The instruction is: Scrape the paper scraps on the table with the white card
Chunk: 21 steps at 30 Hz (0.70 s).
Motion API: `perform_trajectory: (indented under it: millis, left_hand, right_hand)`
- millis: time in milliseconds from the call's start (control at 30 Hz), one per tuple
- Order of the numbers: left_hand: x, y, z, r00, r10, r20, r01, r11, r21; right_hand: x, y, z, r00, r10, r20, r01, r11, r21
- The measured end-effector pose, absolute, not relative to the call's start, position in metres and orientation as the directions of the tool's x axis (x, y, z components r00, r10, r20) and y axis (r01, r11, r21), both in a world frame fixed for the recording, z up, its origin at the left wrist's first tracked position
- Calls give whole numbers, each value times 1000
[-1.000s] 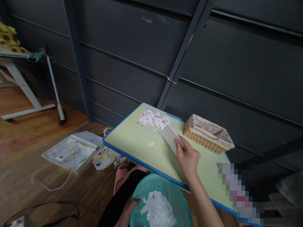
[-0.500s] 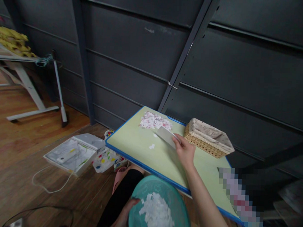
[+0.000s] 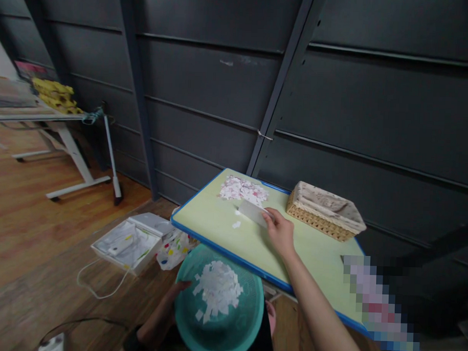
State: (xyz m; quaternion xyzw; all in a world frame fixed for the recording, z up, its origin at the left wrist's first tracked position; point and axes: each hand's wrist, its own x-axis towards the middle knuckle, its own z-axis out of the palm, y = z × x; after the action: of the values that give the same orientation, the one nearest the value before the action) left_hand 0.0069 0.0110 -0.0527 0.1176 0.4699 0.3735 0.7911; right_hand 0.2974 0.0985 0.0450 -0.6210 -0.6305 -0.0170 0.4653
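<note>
My right hand [image 3: 280,231] is closed on one end of a flat, pale rectangular scraper [image 3: 251,212], its long edge held low over the light-green tabletop [image 3: 202,207]. Just beyond it lies a pile of small white and pinkish paper scraps [image 3: 243,189], and one or two loose scraps [image 3: 236,224] sit on the near side. Below the table's front edge, my left hand [image 3: 168,301] grips the left rim of a green plastic basin [image 3: 247,324], thumb over the rim and other fingers hidden. White paper pieces [image 3: 217,287] are heaped inside the basin.
A cloth-lined wicker basket [image 3: 320,222] stands at the table's back right; a blurred-out item [image 3: 379,306] lies at its right end. On the floor at left are an open white box [image 3: 127,246], a dotted plastic bag [image 3: 173,251] and a power strip [image 3: 52,344]. A dark panel wall rises behind.
The basin has shifted left and up, its rim now just under the table's front edge. My right hand has moved slightly left with the scraper, now lower and flatter. The view has turned a little left.
</note>
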Motion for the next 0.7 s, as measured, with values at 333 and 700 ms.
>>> perform_trajectory:
  millis: [333,700]
  left_hand:
    - [-4,10,-21,323,752,-575,-537,645,543]
    - [10,8,-35,350,741,-572,-481,667,569]
  right_hand:
    - [294,101,42,179,782,597,819,218,-531]
    - [293,99,42,192,759,623,810,236,-538]
